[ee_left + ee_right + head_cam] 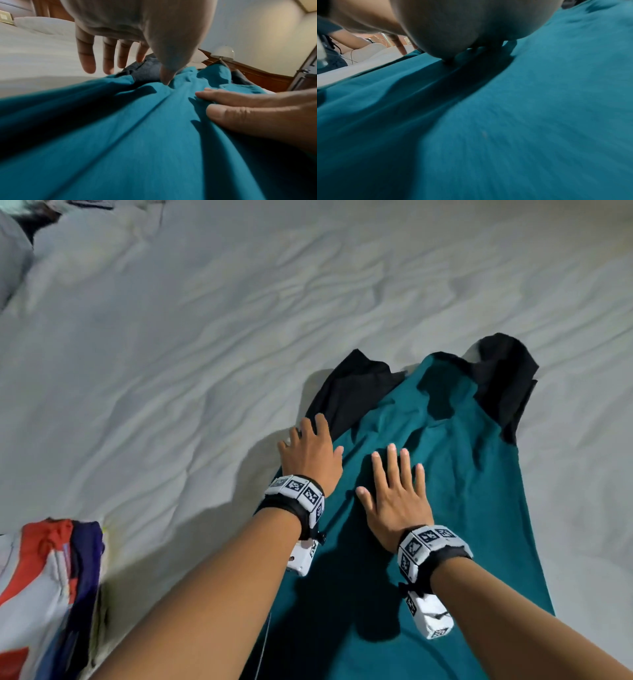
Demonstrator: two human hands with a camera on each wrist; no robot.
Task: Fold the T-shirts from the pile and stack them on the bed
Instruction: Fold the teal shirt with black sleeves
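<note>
A teal T-shirt (462,481) with black sleeves (352,392) lies lengthwise on the white bed (171,371), its sides folded in to a long strip. My left hand (310,451) hovers at the shirt's left edge near the left black sleeve, fingers spread and straight in the left wrist view (106,54). My right hand (394,491) lies flat on the teal cloth with fingers straight; its fingers (240,108) press the fabric (137,135) in the left wrist view. The right wrist view shows the palm low over the teal shirt (522,121).
A heap of coloured clothes (44,587) in red, white and dark blue sits at the lower left on the bed. Pillows (44,25), a wooden headboard and a bedside lamp (223,52) stand at the far end. Wrinkled white sheet spreads left and beyond the shirt.
</note>
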